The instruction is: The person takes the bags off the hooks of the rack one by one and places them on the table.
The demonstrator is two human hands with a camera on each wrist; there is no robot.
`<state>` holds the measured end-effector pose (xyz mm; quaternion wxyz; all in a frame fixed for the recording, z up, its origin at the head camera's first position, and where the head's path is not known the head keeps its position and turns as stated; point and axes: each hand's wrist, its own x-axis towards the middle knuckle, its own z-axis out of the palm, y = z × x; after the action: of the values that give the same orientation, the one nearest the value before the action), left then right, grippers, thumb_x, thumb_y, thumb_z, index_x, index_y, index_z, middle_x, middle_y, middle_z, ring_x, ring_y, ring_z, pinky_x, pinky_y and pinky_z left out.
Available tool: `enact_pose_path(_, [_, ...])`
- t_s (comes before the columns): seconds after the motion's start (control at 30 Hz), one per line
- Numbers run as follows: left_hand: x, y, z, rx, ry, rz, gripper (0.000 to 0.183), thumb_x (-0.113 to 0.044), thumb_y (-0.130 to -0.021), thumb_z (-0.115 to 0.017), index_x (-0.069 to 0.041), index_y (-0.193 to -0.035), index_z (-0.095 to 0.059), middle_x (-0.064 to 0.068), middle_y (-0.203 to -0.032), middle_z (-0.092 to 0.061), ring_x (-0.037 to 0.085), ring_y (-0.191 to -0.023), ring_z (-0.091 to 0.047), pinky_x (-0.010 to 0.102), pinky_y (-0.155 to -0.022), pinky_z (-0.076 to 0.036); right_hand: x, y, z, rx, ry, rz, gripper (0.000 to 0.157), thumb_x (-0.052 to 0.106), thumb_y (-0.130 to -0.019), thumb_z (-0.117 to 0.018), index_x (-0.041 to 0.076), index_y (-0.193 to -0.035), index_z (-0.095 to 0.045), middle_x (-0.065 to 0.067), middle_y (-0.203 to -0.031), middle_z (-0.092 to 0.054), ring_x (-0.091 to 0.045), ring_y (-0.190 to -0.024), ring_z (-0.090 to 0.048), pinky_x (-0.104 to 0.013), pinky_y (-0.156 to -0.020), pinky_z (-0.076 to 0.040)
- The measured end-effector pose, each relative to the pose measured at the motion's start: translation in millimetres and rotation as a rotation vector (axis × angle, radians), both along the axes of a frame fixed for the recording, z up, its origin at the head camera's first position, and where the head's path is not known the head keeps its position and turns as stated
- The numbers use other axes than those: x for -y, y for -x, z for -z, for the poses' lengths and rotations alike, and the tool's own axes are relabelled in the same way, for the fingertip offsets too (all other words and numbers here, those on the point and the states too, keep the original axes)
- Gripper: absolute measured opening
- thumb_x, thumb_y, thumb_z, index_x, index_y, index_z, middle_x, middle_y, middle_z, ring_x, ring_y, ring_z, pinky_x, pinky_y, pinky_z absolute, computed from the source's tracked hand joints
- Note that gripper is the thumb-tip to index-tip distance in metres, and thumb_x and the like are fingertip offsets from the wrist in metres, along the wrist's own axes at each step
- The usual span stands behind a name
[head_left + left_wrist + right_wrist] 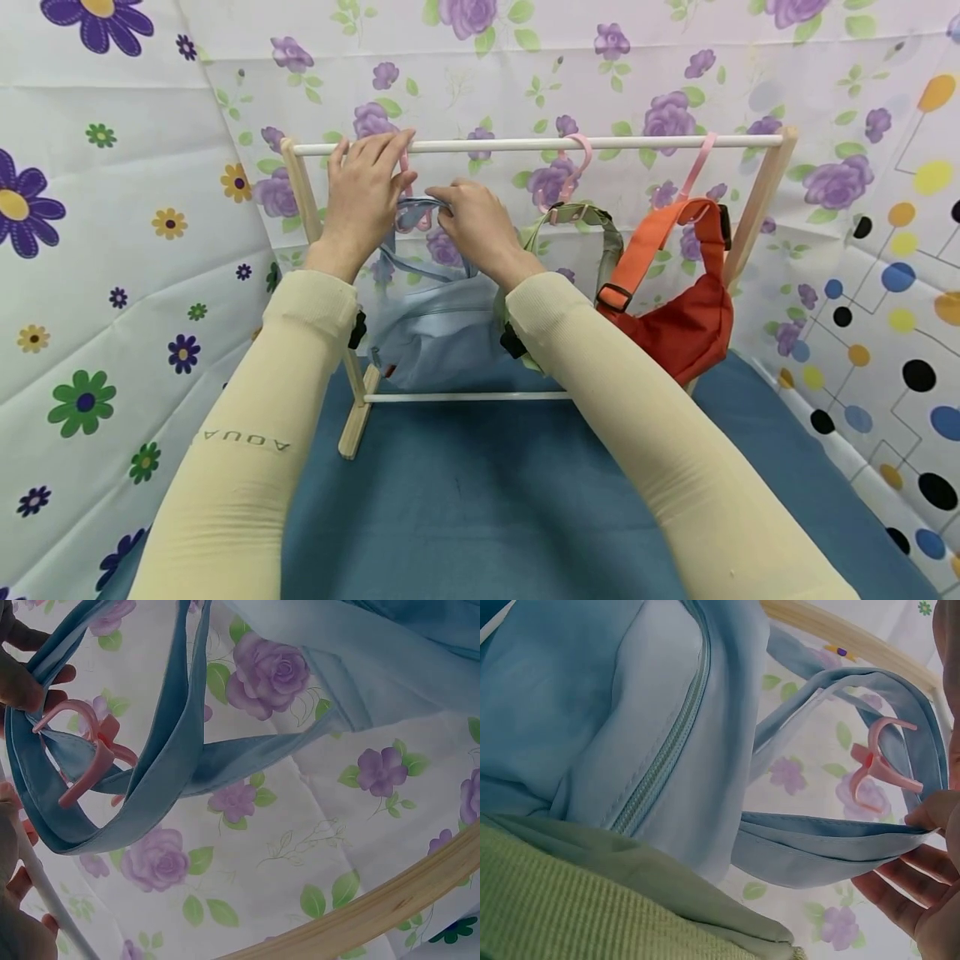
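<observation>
At the left end of the white rail point(517, 145), my left hand point(360, 196) grips the bar, its fingers over the top beside a pink hook point(406, 167). The left wrist view shows the same fingers point(22, 883) reaching past the rail. My right hand point(480, 221) pinches a strap point(832, 851) of the light blue bag point(442, 333) between thumb and fingers. That strap forms a loop around the hook's pink lower prongs point(877, 761). Below both hands the bag hangs, its zipper point(664, 776) showing in the right wrist view.
Right of the blue bag, a green bag's strap point(611, 242) hangs from another pink hook point(577, 158). A red-orange bag point(686, 325) hangs near the right wooden post point(761, 200). The rack stands on a blue cloth point(480, 500) before a flowered backdrop point(525, 75).
</observation>
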<state>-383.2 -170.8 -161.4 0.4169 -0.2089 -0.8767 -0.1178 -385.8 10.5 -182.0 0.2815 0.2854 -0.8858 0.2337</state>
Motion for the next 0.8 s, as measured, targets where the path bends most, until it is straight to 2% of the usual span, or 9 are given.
enact_pose_path(0.27, [1.5, -2.9, 0.2, 0.025, -0.011, 0.008, 0.048, -0.032, -0.113, -0.042, -0.017, -0.158, -0.046, 0.012, -0.152, -0.053, 0.031, -0.147, -0.041, 0.052, -0.127, -0.010, 2.6, -1.9, -2.7, -0.050, -0.026, -0.022, 0.037, 0.005, -0.104, -0.057, 0.011, -0.138, -0.069, -0.009, -0.102, -0.064, -0.021, -0.078, -0.051, -0.033, -0.071, -0.044])
enact_pose_path(0.8, [-1.2, -3.9, -2.5, 0.036, -0.018, 0.001, 0.047, -0.033, -0.114, -0.041, -0.018, -0.158, -0.047, 0.010, -0.153, -0.053, 0.030, -0.147, -0.041, 0.052, -0.127, -0.010, 5.2, -8.0, -7.8, -0.092, -0.044, -0.057, 0.035, 0.006, -0.105, -0.058, 0.011, -0.137, -0.070, -0.010, -0.106, -0.067, -0.021, -0.081, -0.056, -0.034, -0.072, -0.046])
